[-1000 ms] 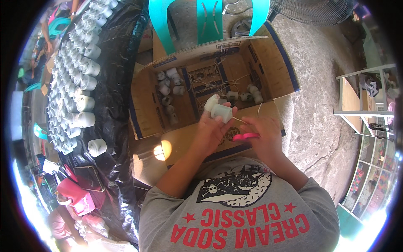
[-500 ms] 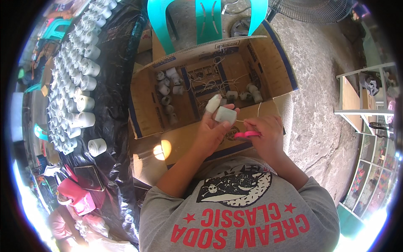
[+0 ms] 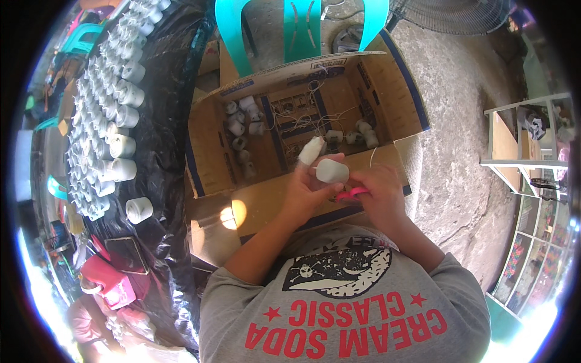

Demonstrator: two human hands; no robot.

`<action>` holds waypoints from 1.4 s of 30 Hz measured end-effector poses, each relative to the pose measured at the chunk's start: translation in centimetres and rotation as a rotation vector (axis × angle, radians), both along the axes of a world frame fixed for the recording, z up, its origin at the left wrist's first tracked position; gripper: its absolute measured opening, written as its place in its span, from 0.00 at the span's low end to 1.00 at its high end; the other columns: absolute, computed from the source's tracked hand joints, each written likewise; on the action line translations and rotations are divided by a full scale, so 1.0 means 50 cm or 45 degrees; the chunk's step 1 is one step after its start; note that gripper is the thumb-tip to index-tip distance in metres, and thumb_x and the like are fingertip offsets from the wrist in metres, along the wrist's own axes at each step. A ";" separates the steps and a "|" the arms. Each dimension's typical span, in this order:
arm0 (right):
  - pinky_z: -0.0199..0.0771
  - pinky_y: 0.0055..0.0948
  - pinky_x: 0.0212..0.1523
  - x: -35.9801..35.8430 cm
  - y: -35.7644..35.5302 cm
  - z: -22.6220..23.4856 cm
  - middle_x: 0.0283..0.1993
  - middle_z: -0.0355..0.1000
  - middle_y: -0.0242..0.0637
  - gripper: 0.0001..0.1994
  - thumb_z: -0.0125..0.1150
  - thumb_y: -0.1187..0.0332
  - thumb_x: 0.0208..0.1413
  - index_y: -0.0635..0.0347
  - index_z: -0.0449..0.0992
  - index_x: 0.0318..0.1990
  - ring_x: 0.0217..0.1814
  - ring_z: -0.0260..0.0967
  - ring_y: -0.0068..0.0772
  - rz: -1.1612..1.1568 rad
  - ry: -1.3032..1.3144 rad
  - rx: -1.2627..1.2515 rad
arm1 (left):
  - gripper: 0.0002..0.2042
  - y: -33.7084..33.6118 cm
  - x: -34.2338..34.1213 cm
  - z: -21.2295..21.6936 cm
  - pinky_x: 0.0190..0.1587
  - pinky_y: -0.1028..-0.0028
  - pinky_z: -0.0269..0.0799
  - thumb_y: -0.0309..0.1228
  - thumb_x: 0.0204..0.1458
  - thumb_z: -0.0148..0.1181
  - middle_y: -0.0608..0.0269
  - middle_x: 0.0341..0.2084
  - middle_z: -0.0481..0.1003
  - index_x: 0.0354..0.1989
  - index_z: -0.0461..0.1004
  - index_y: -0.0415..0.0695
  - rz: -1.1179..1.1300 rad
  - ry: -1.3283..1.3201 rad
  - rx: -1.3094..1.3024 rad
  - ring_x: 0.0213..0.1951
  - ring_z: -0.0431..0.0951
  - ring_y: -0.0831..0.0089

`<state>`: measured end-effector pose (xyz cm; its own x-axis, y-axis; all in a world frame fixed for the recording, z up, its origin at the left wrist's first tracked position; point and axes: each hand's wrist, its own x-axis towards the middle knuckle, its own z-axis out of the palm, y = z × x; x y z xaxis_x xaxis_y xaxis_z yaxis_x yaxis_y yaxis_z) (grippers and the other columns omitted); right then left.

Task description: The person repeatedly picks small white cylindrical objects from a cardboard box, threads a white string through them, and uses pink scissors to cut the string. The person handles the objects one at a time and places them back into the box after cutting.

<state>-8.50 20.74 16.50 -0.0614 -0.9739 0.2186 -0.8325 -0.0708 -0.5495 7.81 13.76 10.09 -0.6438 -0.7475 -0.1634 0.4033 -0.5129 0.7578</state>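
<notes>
My left hand (image 3: 307, 189) grips a short white candle (image 3: 332, 171) over the near flap of the open box. One finger of that hand wears a white wrapping (image 3: 311, 149). Fingers of my right hand (image 3: 381, 189) are closed round pink-handled scissors (image 3: 353, 193), close against the candle; the blades are mostly hidden. Inside the cardboard box (image 3: 396, 103), several white candles (image 3: 237, 127) lie at the left and more candles (image 3: 365, 134) at the right. Loose white wicks (image 3: 296, 125) spread across its middle.
At the left, rows of white candles (image 3: 121, 145) with upright wicks stand on black plastic sheeting (image 3: 172, 151), one candle (image 3: 139, 210) apart. A pink bag (image 3: 106, 275) lies nearer. Beyond the box are a teal chair (image 3: 301, 30) and a fan (image 3: 454, 12); shelves (image 3: 526, 163) stand right.
The candle in my left hand has turned and moved slightly right and down. My right hand and the scissors have shifted a little left, closer to the candle.
</notes>
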 end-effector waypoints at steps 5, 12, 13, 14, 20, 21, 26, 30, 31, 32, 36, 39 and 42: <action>0.64 0.38 0.47 -0.021 0.006 0.048 0.35 0.75 0.27 0.16 0.70 0.70 0.39 0.51 0.80 0.40 0.42 0.69 0.35 0.009 0.184 -0.077 | 0.43 0.005 -0.003 0.022 0.57 0.66 0.72 0.19 0.48 0.65 0.52 0.58 0.67 0.70 0.45 0.47 0.025 -0.180 -0.167 0.56 0.72 0.63; 0.64 0.35 0.44 -0.025 0.032 0.048 0.36 0.74 0.26 0.13 0.70 0.72 0.39 0.50 0.81 0.37 0.39 0.67 0.36 0.066 -0.029 -0.148 | 0.39 0.032 -0.032 0.075 0.52 0.68 0.74 0.22 0.48 0.66 0.58 0.54 0.73 0.68 0.51 0.46 -0.193 -0.692 -0.818 0.56 0.73 0.67; 0.64 0.35 0.43 -0.029 0.040 0.052 0.35 0.74 0.26 0.13 0.70 0.71 0.39 0.49 0.81 0.37 0.39 0.67 0.36 0.050 -0.101 -0.173 | 0.38 0.031 -0.036 0.079 0.53 0.68 0.73 0.23 0.48 0.67 0.58 0.53 0.73 0.68 0.53 0.45 -0.201 -0.726 -0.872 0.56 0.73 0.66; 0.64 0.34 0.43 -0.035 0.050 0.059 0.35 0.74 0.26 0.13 0.70 0.71 0.39 0.49 0.81 0.36 0.38 0.67 0.36 0.035 -0.172 -0.198 | 0.38 0.028 -0.039 0.082 0.53 0.68 0.73 0.25 0.47 0.67 0.58 0.52 0.74 0.67 0.54 0.45 -0.230 -0.782 -0.895 0.55 0.74 0.66; 0.64 0.35 0.46 -0.089 0.125 0.145 0.31 0.70 0.21 0.10 0.72 0.67 0.42 0.44 0.77 0.32 0.37 0.65 0.26 0.171 -0.514 -0.599 | 0.32 -0.058 -0.085 0.041 0.52 0.61 0.69 0.30 0.43 0.68 0.55 0.47 0.75 0.60 0.64 0.46 -0.401 -1.170 -1.407 0.49 0.74 0.54; 0.63 0.35 0.46 -0.095 0.132 0.155 0.31 0.69 0.20 0.09 0.72 0.66 0.43 0.44 0.76 0.31 0.37 0.64 0.25 0.180 -0.551 -0.650 | 0.31 -0.079 -0.101 0.026 0.51 0.60 0.69 0.31 0.43 0.68 0.55 0.45 0.75 0.59 0.65 0.46 -0.389 -1.152 -1.515 0.48 0.74 0.53; 0.61 0.33 0.50 -0.119 0.158 0.174 0.30 0.65 0.16 0.10 0.71 0.56 0.47 0.40 0.74 0.31 0.34 0.61 0.19 0.209 -0.635 -0.883 | 0.25 -0.148 -0.196 -0.057 0.47 0.57 0.71 0.30 0.45 0.64 0.49 0.43 0.75 0.55 0.68 0.44 -0.467 -1.077 -1.707 0.47 0.74 0.50; 0.59 0.32 0.49 -0.152 0.179 0.178 0.29 0.63 0.15 0.10 0.67 0.53 0.51 0.40 0.72 0.31 0.33 0.60 0.18 0.054 -0.595 -0.955 | 0.27 -0.176 -0.213 -0.112 0.48 0.56 0.70 0.31 0.44 0.65 0.47 0.43 0.74 0.55 0.67 0.43 -0.517 -1.203 -1.786 0.46 0.74 0.48; 0.59 0.32 0.49 -0.160 0.184 0.178 0.29 0.63 0.16 0.10 0.66 0.52 0.52 0.40 0.72 0.31 0.33 0.60 0.18 0.026 -0.593 -0.973 | 0.27 -0.191 -0.192 -0.122 0.48 0.56 0.70 0.31 0.42 0.67 0.47 0.42 0.74 0.54 0.67 0.43 -0.568 -1.243 -1.682 0.46 0.74 0.48; 0.59 0.32 0.48 -0.170 0.184 0.177 0.29 0.63 0.17 0.10 0.66 0.53 0.53 0.41 0.71 0.30 0.32 0.61 0.18 0.002 -0.574 -1.005 | 0.28 -0.207 -0.166 -0.133 0.48 0.56 0.69 0.32 0.40 0.69 0.46 0.41 0.74 0.53 0.68 0.43 -0.619 -1.283 -1.577 0.46 0.74 0.48; 0.60 0.35 0.46 -0.170 0.178 0.164 0.27 0.66 0.21 0.09 0.64 0.59 0.54 0.45 0.71 0.28 0.29 0.64 0.21 -0.144 -0.598 -1.018 | 0.20 -0.269 -0.020 -0.185 0.49 0.57 0.70 0.27 0.45 0.61 0.49 0.41 0.74 0.50 0.70 0.41 -0.369 -1.740 -1.913 0.46 0.75 0.52; 0.60 0.36 0.46 -0.156 0.167 0.161 0.27 0.68 0.22 0.08 0.64 0.61 0.53 0.46 0.71 0.28 0.29 0.66 0.22 -0.144 -0.557 -0.946 | 0.14 -0.308 0.075 -0.226 0.48 0.57 0.70 0.24 0.50 0.53 0.51 0.43 0.72 0.47 0.71 0.40 -0.304 -2.067 -2.082 0.45 0.75 0.54; 0.60 0.35 0.47 -0.149 0.163 0.169 0.27 0.70 0.23 0.08 0.66 0.65 0.50 0.48 0.71 0.28 0.31 0.69 0.22 -0.018 -0.632 -0.857 | 0.13 -0.319 0.115 -0.261 0.47 0.57 0.71 0.24 0.52 0.51 0.51 0.44 0.71 0.47 0.71 0.40 -0.272 -2.152 -1.980 0.44 0.75 0.54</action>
<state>-15.97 28.88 24.96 -0.3153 -0.6430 0.6979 -0.5085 -0.5065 -0.6964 13.55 -2.20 -2.98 -0.6539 -0.7563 -0.0209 -0.7553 0.6542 -0.0385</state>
